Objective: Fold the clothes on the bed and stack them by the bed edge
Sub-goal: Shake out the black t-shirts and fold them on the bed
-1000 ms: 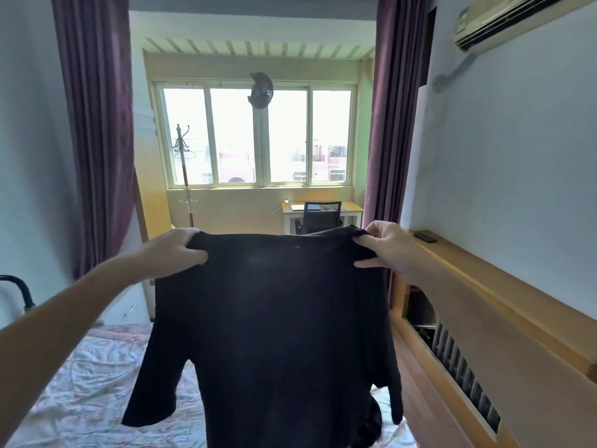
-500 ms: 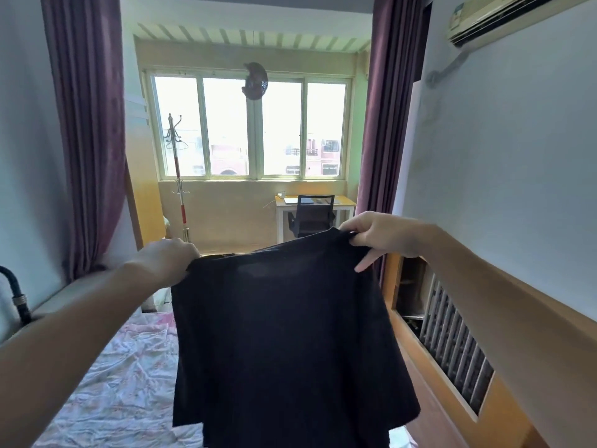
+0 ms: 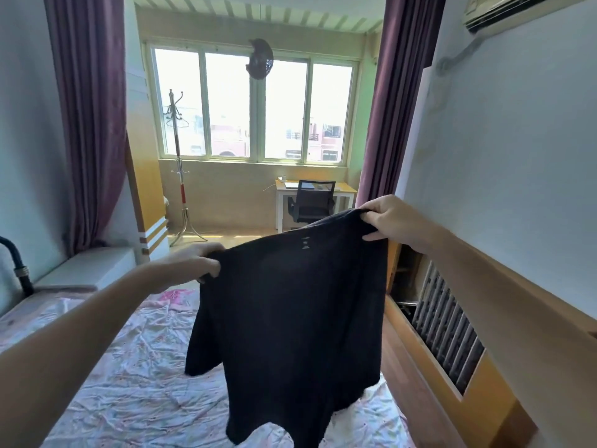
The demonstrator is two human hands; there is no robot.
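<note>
A black T-shirt (image 3: 290,312) hangs in the air above the bed (image 3: 135,376), spread between both hands. My left hand (image 3: 190,261) grips its left shoulder, fingers curled over the cloth. My right hand (image 3: 387,215) pinches the right shoulder, held higher than the left, so the top edge slants up to the right. The shirt's hem dangles just over the crumpled floral sheet. No other clothes show on the visible part of the bed.
A wooden ledge with a slatted radiator cover (image 3: 445,324) runs along the right wall beside a strip of wood floor (image 3: 407,367). Beyond the bed stand a coat rack (image 3: 179,176), a desk and black chair (image 3: 311,202) under the window. A black pipe (image 3: 16,260) rises at left.
The shirt has tilted: my right hand rose and my left hand dropped lower. The cloth swung, and the view pulled back to show more of the bed.
</note>
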